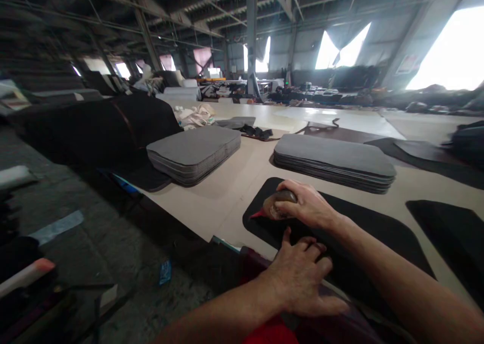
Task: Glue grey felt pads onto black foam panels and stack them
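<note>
Black roll (94, 124) sits far left, pale strip (56, 228) on the floor in front of it. Blue wrapper (165, 272) also on the floor. Left stack (194, 147) of grey sheets by the table (223, 197) edge, right of the roll; cloth heap (196, 116) behind it. Next, bottle (271, 208) with a red nozzle (257, 214), over the left end of the black mat (381, 228); nozzle points left and down, tip at the mat, contact unclear. Left hand (298, 273): nearer the wearer, palm down, fingers spread, holding nothing visible, fingertips at the mat's near edge; can't tell if it presses. Right hand (308, 203) grips the bottle, fingers wrapped around it, forearm crossing above the mat. Right stack (333, 157), grey too, just beyond the mat. Second mat (449, 228), black, far right, apart from the first.
</note>
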`<act>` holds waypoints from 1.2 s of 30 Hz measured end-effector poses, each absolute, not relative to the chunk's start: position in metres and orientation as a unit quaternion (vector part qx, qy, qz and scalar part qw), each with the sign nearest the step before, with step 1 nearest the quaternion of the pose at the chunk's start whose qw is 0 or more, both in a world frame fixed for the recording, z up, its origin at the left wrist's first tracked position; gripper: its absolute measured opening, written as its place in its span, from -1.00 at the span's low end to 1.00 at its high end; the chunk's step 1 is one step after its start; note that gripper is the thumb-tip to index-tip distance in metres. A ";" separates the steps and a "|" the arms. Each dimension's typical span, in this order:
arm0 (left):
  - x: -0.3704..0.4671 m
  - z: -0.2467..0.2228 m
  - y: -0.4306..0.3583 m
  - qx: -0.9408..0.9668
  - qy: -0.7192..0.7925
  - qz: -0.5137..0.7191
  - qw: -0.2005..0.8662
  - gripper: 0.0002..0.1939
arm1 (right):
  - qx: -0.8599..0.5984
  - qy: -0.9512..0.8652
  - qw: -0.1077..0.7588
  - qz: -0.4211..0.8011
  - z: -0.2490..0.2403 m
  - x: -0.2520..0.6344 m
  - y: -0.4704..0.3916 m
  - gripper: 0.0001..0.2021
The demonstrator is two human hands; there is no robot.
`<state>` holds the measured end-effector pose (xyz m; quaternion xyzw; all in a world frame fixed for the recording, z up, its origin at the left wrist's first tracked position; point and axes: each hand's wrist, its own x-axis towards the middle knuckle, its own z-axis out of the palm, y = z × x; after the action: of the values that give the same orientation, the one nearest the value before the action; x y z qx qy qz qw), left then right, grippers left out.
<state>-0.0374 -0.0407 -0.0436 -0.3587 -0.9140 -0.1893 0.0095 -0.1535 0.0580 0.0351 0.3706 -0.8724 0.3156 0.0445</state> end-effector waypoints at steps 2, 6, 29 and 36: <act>-0.037 -0.044 -0.041 -0.358 -0.914 -0.189 0.018 -0.25 | 0.354 -0.878 0.047 0.318 0.034 -0.157 0.059 -0.80; -0.037 -0.044 -0.041 -0.366 -0.912 -0.186 0.022 -0.25 | 0.330 -0.881 0.028 0.337 0.031 -0.162 0.062 -0.77; -0.095 -0.037 -0.088 -0.434 -0.887 -0.156 -0.002 -0.33 | 0.317 -0.904 0.098 0.268 0.033 -0.197 0.071 -0.81; -0.097 -0.039 -0.088 -0.426 -0.890 -0.165 0.007 -0.35 | 0.261 -0.919 0.122 0.268 0.024 -0.224 0.076 -0.80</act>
<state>-0.0965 -0.0879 -0.0387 -0.4257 -0.8897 -0.1647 0.0070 -0.2240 0.0760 0.0240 0.2609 -0.9194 0.2680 0.1215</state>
